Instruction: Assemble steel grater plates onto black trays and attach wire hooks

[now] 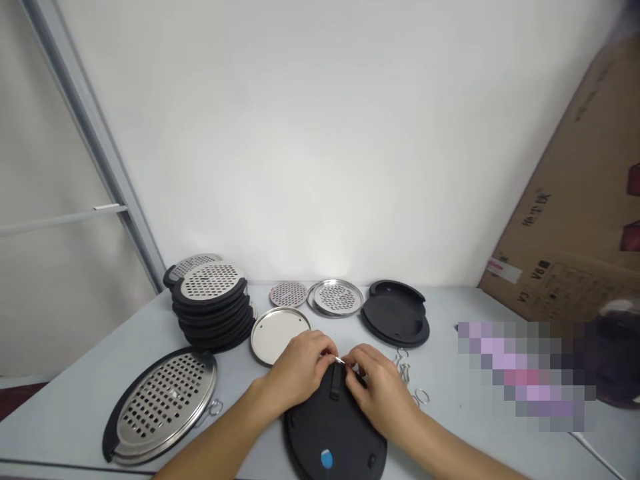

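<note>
A black plastic base [333, 427], broad and rounded, lies underside up in front of me, with a blue sticker [327, 459] on it. At its far end, above a raised black strip [336, 381], a small shiny metal wire piece [340, 361] shows between my fingertips. My left hand [306, 363] pinches it from the left, and my right hand [373, 383] pinches from the right. Fingers hide most of the wire's shape. Beside my right hand lie several metal wire rings [404, 370].
A stack of black-rimmed graters [213, 300] stands at back left; another grater [163, 407] lies nearer. Behind my hands are a round metal tray [280, 333], perforated discs [289, 294] and black plastic bases [395, 317]. A cardboard box [575, 253] leans at right, near a pixelated patch.
</note>
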The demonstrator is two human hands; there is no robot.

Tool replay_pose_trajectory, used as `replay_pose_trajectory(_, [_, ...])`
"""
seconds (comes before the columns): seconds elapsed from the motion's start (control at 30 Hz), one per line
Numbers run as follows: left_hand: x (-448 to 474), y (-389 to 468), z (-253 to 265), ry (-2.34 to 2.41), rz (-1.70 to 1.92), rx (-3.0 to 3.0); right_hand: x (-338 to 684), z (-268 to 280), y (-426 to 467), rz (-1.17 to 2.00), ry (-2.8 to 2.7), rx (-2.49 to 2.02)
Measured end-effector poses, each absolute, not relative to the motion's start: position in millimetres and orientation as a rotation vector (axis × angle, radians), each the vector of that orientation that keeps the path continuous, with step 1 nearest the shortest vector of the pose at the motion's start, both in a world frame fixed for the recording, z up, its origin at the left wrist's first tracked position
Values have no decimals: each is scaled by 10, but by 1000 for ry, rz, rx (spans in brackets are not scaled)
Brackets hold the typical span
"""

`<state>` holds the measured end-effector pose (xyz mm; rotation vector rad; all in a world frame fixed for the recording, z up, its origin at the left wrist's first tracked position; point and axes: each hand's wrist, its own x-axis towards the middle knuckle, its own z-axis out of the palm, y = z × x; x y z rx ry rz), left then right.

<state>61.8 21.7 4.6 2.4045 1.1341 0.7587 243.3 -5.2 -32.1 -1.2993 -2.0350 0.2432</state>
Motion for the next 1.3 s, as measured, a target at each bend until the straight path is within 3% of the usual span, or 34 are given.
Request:
replay_pose_trajectory(0.37, [540,218,104,1247,735,2445,2419,-295,144,275,-2120,-1079])
replay_pose_trajectory(1.3, [451,253,156,1126,710,2400,2380,-278,33,373,-2073,-1159])
